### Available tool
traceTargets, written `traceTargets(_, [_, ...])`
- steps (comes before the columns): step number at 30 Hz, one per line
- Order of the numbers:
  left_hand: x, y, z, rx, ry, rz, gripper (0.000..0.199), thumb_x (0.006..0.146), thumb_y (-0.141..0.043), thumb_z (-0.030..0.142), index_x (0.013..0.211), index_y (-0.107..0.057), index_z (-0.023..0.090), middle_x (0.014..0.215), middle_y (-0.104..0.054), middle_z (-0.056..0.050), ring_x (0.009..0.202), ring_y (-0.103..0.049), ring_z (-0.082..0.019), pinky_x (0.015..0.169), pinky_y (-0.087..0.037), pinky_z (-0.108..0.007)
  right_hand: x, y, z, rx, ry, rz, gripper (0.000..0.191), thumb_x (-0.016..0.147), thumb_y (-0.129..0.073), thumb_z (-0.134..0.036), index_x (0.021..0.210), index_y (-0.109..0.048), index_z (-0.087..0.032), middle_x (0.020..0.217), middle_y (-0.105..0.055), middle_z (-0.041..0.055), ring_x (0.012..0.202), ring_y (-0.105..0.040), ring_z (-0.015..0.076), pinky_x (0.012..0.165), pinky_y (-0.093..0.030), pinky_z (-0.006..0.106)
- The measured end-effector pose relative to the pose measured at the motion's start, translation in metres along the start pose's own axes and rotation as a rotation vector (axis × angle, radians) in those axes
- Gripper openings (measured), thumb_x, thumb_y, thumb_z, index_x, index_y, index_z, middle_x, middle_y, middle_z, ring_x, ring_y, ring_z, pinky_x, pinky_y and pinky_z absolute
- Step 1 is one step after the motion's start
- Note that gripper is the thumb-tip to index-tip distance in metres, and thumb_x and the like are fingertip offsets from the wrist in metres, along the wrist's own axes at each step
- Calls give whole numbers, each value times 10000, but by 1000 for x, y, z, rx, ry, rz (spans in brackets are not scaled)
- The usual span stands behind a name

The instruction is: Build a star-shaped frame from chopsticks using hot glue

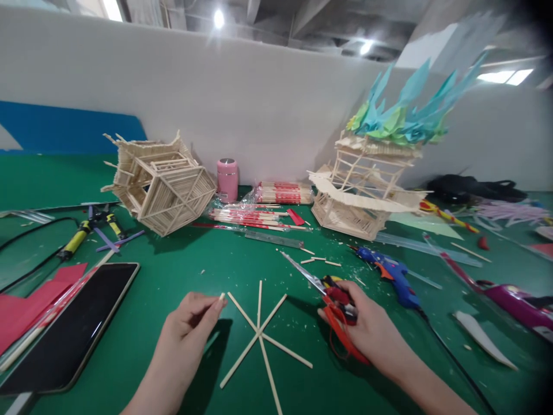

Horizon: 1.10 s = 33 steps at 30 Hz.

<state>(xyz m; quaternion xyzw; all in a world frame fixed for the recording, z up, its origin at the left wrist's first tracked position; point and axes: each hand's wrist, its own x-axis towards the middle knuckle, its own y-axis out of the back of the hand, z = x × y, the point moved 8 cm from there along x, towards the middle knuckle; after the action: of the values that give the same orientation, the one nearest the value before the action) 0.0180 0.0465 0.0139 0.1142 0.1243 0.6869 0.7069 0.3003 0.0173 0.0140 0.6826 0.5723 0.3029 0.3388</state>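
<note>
My left hand (190, 325) is closed in a pinch on a short wooden stick (222, 297), of which only the pale end shows above the fingertips. In my right hand (367, 323) is a pair of scissors (309, 276), its silver blades pointing up and to the left and a red handle hanging below the palm. Between the hands, several thin wooden sticks (242, 357) lie on the green table (181, 265), meeting at one centre like spokes. Cut stick bits (332, 263) lie beyond the scissors.
A stick-built lantern-like frame (173, 190) and a stick pavilion (358, 202) topped with blue paper stand at the back. A pink bottle (227, 180), bundled sticks (285, 193), a phone (73, 323), pliers (80, 236) and a blue glue gun (389, 274) with its cord surround the work area.
</note>
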Motion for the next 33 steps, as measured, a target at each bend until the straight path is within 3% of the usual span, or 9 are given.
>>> traceTargets(6, [-2,-34,-19,-24,280,-236,333,762,-461,448,567,-493,180,403,-405,83,363,-362,-67,413,-282,-198,3,-14,14,-18,-105,-7,339,665,-549,-320,981,-477,-220,823,-678,30,738,-651,229,614,-512,315])
traceTargets(12, [16,-50,-21,78,345,-321,302,722,-491,385,509,-427,180,393,-510,51,279,-365,-53,352,-263,-186,1,-13,14,-120,-62,30,342,667,-535,-352,981,-508,-218,837,-681,37,741,-653,242,589,-505,321])
traceTargets(16, [18,-51,-23,116,371,-351,287,742,-452,394,562,-448,171,488,-583,15,314,-454,-69,380,-331,-196,1,-11,11,-135,9,61,299,676,-524,-368,940,-537,-229,786,-685,23,649,-653,228,516,-488,298])
traceTargets(20, [8,-34,-25,219,359,-334,248,743,-456,400,711,-518,162,496,-571,25,313,-470,-96,378,-344,-219,2,-11,13,-128,12,57,290,670,-519,-350,936,-542,-236,754,-685,7,615,-652,220,484,-474,280])
traceTargets(22, [5,-22,-19,314,228,-305,214,744,-479,371,787,-545,171,540,-576,16,396,-516,-126,429,-385,-245,2,-11,13,-138,20,64,273,677,-515,-343,929,-541,-242,760,-684,7,617,-654,221,479,-469,276])
traceTargets(25, [-2,-21,14,629,-405,-283,202,814,-411,276,885,-588,210,859,-631,-69,775,-599,-199,658,-464,-322,2,-12,12,-152,43,68,265,679,-519,-337,928,-536,-247,773,-683,7,615,-654,219,471,-466,273])
traceTargets(27, [-6,-23,18,831,-649,-221,221,825,-398,196,949,-577,229,993,-613,-77,924,-562,-226,751,-447,-376,2,-12,12,-166,50,75,267,680,-517,-333,929,-537,-242,762,-681,9,604,-652,217,460,-463,271])
traceTargets(29, [-5,-26,10,981,-745,-195,235,834,-383,158,963,-571,218,994,-616,-70,930,-554,-224,762,-442,-383,1,-12,11,-182,42,86,272,677,-515,-325,932,-537,-234,757,-677,13,605,-650,219,464,-465,275])
traceTargets(33, [-4,-28,0,1056,-784,-170,233,861,-357,166,906,-586,162,896,-631,-75,831,-565,-201,708,-451,-342,0,-13,11,-192,9,62,295,668,-531,-320,948,-528,-227,784,-675,18,639,-651,222,510,-486,289])
